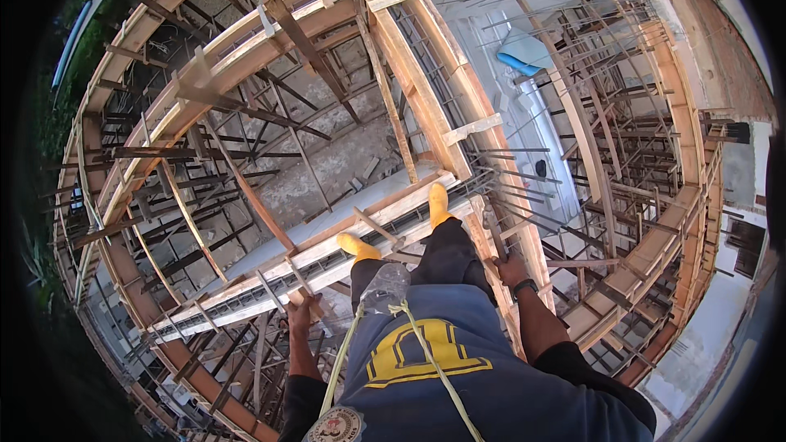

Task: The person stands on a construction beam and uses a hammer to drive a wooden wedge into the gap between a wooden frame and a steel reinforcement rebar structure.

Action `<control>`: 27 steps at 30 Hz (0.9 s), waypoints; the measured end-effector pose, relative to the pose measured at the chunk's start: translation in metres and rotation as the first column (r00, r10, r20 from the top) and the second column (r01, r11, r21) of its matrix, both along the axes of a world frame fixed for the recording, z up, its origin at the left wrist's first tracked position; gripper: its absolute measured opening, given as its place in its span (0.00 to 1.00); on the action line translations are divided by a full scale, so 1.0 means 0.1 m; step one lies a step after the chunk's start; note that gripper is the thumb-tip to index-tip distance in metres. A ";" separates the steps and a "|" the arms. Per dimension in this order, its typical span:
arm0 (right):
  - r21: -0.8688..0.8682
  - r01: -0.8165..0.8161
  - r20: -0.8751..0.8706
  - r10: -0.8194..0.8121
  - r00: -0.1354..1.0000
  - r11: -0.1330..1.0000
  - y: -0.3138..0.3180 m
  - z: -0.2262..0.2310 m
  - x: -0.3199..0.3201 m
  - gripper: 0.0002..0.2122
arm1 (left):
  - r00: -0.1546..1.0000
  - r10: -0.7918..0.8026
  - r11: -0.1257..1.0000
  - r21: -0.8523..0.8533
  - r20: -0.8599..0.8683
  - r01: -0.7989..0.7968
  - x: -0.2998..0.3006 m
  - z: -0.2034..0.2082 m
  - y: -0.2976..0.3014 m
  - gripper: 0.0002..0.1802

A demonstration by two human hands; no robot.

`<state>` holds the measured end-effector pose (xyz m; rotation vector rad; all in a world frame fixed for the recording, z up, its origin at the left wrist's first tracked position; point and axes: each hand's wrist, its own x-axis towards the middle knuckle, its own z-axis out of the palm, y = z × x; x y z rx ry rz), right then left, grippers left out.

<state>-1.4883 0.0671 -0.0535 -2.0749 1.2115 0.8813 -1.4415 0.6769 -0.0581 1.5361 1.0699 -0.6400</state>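
My left hand (304, 309) is low beside the long wooden beam form, closed around the near end of a short wooden piece (300, 276) that crosses it. To the right, my right hand (512, 268), with a dark watch on the wrist, grips the edge of a formwork board (501, 299) beside my hip. Between the hands, my yellow boots (358, 246) stand on the narrow beam form (323, 247). Steel reinforcing bars (278, 289) run inside it. My fingertips are partly hidden by the timber.
Deep gaps lie on both sides, with timber props (258, 188) rising from the floor below. Another beam form (419, 74) with rebar leads away ahead. Bare rebar ends (524, 176) stick out near the corner. A blue sheet (524, 53) lies below at right.
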 end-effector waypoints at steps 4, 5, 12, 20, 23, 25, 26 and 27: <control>-0.130 -0.050 0.205 0.076 0.976 0.990 -0.61 0.06 0.36 0.24 | 0.974 -0.156 0.986 0.039 -0.164 0.164 -0.07 -0.09 -0.59 0.30; -0.144 -0.075 0.261 0.111 0.959 0.987 -0.77 0.03 0.38 0.23 | 0.968 -0.204 0.972 0.089 -0.148 0.219 -0.03 -0.09 -0.70 0.30; -0.022 0.037 0.345 -0.027 0.938 0.999 -1.30 0.16 0.52 0.21 | 0.987 -0.162 0.986 0.027 -0.026 0.162 0.47 0.36 -1.73 0.21; -0.171 0.046 0.509 0.049 0.859 0.984 -1.48 -0.28 0.55 0.18 | 0.981 -0.187 0.959 0.208 -0.048 0.193 0.97 0.57 -2.56 0.37; -0.361 0.033 0.496 0.162 0.853 0.932 -1.49 -0.45 0.87 0.18 | 0.959 -0.283 0.941 0.184 -0.026 0.283 0.75 0.20 -2.24 0.31; -0.422 0.072 0.463 0.147 0.874 0.904 -1.69 -0.58 0.82 0.18 | 0.934 -0.352 0.930 0.092 -0.069 0.357 0.81 0.16 -2.40 0.29; -0.464 0.074 0.476 0.178 0.861 0.883 -1.79 -0.70 0.78 0.18 | 0.922 -0.379 0.923 0.035 -0.083 0.383 0.88 0.10 -2.49 0.28; -0.446 0.099 0.490 0.150 0.859 0.890 -1.68 -0.79 0.92 0.18 | 0.910 -0.408 0.912 0.004 -0.066 0.410 0.82 -0.10 -2.12 0.28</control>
